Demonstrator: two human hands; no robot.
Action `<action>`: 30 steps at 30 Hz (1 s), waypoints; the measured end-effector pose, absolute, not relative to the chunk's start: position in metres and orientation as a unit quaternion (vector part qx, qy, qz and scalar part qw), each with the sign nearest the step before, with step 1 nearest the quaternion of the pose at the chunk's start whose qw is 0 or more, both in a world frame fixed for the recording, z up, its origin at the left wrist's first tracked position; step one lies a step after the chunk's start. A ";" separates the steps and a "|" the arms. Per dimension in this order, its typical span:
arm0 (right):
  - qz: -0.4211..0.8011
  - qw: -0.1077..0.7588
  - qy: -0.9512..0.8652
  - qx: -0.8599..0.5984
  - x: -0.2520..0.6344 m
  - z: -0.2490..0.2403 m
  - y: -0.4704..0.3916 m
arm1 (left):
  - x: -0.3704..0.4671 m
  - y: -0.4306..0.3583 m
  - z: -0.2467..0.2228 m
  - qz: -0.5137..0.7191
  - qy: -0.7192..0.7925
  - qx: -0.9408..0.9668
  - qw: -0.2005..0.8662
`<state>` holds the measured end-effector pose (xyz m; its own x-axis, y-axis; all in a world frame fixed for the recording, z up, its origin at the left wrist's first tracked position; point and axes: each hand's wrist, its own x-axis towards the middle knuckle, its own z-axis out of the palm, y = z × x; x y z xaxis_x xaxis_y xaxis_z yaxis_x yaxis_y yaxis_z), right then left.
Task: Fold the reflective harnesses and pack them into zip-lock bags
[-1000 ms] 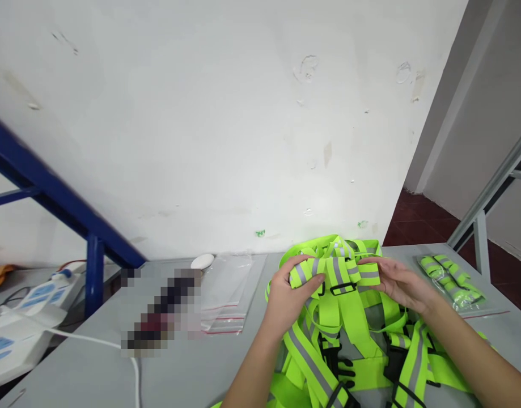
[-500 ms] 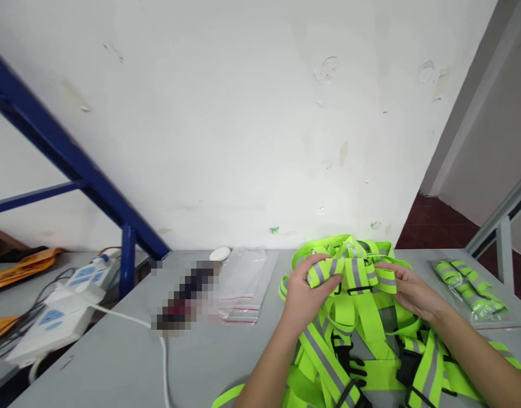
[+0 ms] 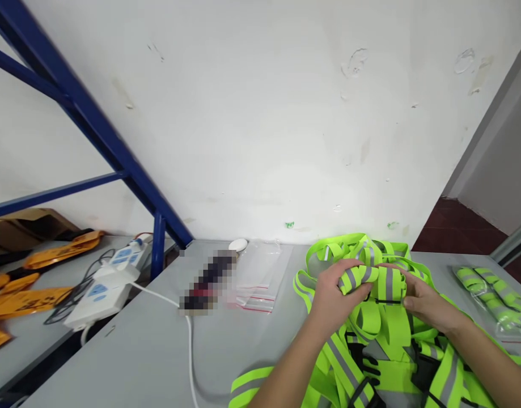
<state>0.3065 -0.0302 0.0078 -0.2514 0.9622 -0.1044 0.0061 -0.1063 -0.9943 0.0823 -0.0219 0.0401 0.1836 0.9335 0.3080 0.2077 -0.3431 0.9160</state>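
Because the view has swung left since the earlier frame, the wall (image 3: 251, 113) and table (image 3: 141, 351) lie farther right in it, and the blue frame (image 3: 94, 119) at left shows more of its bars. The green pile (image 3: 390, 374) also sits farther right; its straps spread over the table's near right part and reach back to the wall. More of the orange straps (image 3: 34, 303) shows at far left, behind the power strips (image 3: 101, 294).

The hands are closer together than half a second ago. The left hand (image 3: 334, 289) keeps its hold, while the right hand (image 3: 430, 300) has closed in on the roll (image 3: 390, 283); the strap end that stuck out toward it before no longer shows as a separate tab.

The roll is held above the far part of the pile, between the two hands. The left fingers pinch its left end, thumb on the near face and the others over the far side. The right fingers close about its right end: the thumb bends against the near edge, and the others run along the far top, their tips partly hidden.

At right lies a filled bag (image 3: 494, 297); left of the pile, flat clear bags (image 3: 254, 272), with a white disc (image 3: 238, 245) at their far left corner. A black buckle (image 3: 388, 302) shows along the roll's near lower edge.
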 end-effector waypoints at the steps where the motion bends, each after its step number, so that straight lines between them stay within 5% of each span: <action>1: 0.597 0.394 -0.538 -0.445 0.308 0.006 -0.030 | 0.084 -0.023 0.039 0.471 0.424 0.676 0.376; 10: 0.423 0.405 -0.603 -0.542 0.294 0.019 -0.029 | 0.096 -0.028 0.030 0.445 0.405 0.729 0.326; 16: 0.374 0.451 -0.569 -0.576 0.290 0.015 -0.035 | 0.084 -0.025 0.033 0.463 0.402 0.659 0.436; 24: 0.493 0.531 -0.463 -0.511 0.282 0.023 -0.035 | 0.102 -0.031 0.038 0.491 0.376 0.508 0.600; 30: 0.564 0.540 -0.419 -0.463 0.277 0.020 -0.036 | 0.097 -0.025 0.035 0.562 0.423 0.548 0.452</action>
